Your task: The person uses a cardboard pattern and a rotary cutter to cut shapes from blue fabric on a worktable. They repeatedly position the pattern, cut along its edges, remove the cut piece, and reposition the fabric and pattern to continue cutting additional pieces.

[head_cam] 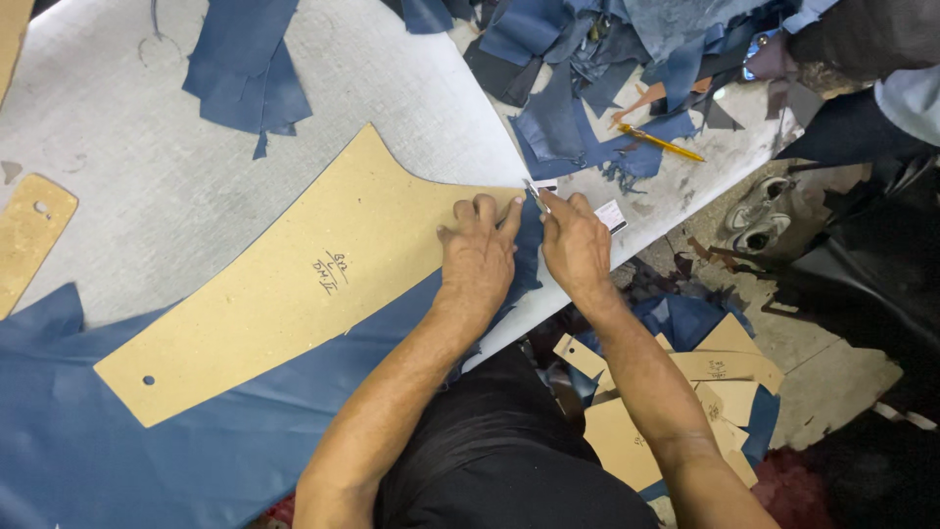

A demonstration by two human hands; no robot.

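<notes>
- Head view: the left hand [477,257] lies flat, fingers spread, pressing down the right end of a large tan cardboard pattern [294,284] that rests on a sheet of blue leather [127,460].
- The pattern is long and curved, wide at the top right and tapering to the lower left, with a small punched hole near its lower left end and handwritten marks near its middle.
- The right hand [576,245] is just beside the left, its grip closed around a small metal cutting knife [535,196]; the blade tip sits at the pattern's upper right corner, against its edge.
- The blue leather spreads over the pale grey desk [117,167] from the lower left up under both hands, and its edge shows just right of the left hand's fingers.
- A second, smaller tan pattern [27,235] lies at the desk's left edge, well apart from the hands.
- Loose blue leather offcuts [245,69] lie on the upper part of the desk, and a bigger heap of blue scraps [607,59] is piled at the top right.
- A yellow pencil [658,143] lies among those scraps, beyond the right hand.
- More cardboard patterns [685,392] are stacked on the floor below the desk's edge, beside the right forearm.
- A worn shoe [759,211] sits on the floor to the right.
</notes>
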